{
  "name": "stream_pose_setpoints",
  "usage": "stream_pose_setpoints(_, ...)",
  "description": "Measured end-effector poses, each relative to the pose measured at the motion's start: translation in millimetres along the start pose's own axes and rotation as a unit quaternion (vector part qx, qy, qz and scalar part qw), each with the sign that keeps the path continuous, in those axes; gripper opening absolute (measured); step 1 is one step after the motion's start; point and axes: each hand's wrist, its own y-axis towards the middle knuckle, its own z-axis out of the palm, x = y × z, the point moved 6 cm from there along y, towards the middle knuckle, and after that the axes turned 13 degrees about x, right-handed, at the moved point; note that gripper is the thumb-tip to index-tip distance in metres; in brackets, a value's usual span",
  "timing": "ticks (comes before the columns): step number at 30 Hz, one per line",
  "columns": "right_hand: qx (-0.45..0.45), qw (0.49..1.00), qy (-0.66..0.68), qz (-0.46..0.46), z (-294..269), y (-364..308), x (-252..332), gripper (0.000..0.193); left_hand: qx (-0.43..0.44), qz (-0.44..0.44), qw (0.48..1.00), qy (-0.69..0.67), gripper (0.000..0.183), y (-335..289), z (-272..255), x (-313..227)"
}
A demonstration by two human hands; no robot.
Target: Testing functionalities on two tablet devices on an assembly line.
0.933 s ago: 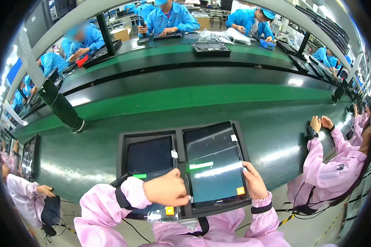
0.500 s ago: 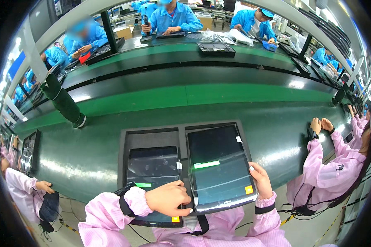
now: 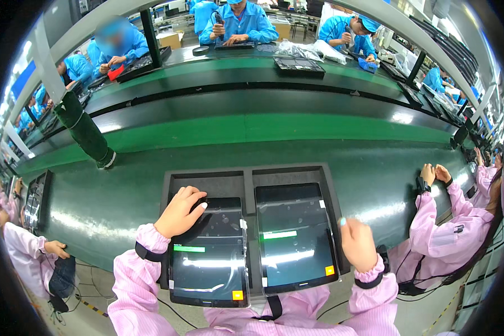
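Two dark tablets lie side by side in a black two-compartment tray (image 3: 248,196) on the green bench. The left tablet (image 3: 213,274) and the right tablet (image 3: 297,246) have lit screens, each with a green bar and an orange square. At the upper left corner of the left tablet is my left hand (image 3: 179,211), its thumb over the glass and its fingers bent at the top edge, closed on it. My right hand (image 3: 358,245) hovers past the right rim of the tray, fingers curled, apart from the right tablet, with nothing visible in it.
A green-wrapped post (image 3: 87,134) rises at the left of the bench. Another black tray (image 3: 38,201) sits at the far left. People in pink sit on both sides; people in blue work across the raised line, where a black tray (image 3: 299,67) lies.
My right hand has let go of the right tablet, which now lies lower in its compartment. My left hand has moved from between the tablets up to the left tablet's upper corner.
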Motion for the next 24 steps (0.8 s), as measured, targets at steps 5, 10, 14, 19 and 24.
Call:
stream_pose_setpoints(5,-0.037,0.938,0.116,-0.326,-4,66,64,0.020,0.018,-0.009,0.999,-0.038,0.023,7,4,3)
stream_pose_setpoints(10,-0.002,0.916,0.047,-0.399,46,122,76,0.024,0.012,-0.022,0.996,-0.084,0.022,2,10,12)
stream_pose_setpoints(14,0.053,0.922,0.126,-0.362,52,129,78,0.024,0.014,-0.034,0.997,-0.061,0.023,6,5,2)
stream_pose_setpoints(19,0.097,0.913,0.172,-0.356,60,135,81,0.026,-0.002,-0.025,0.998,-0.052,0.024,4,6,2)
stream_pose_setpoints(24,0.103,0.915,0.174,-0.350,60,133,81,0.028,0.008,-0.033,0.998,-0.060,0.024,6,4,1)
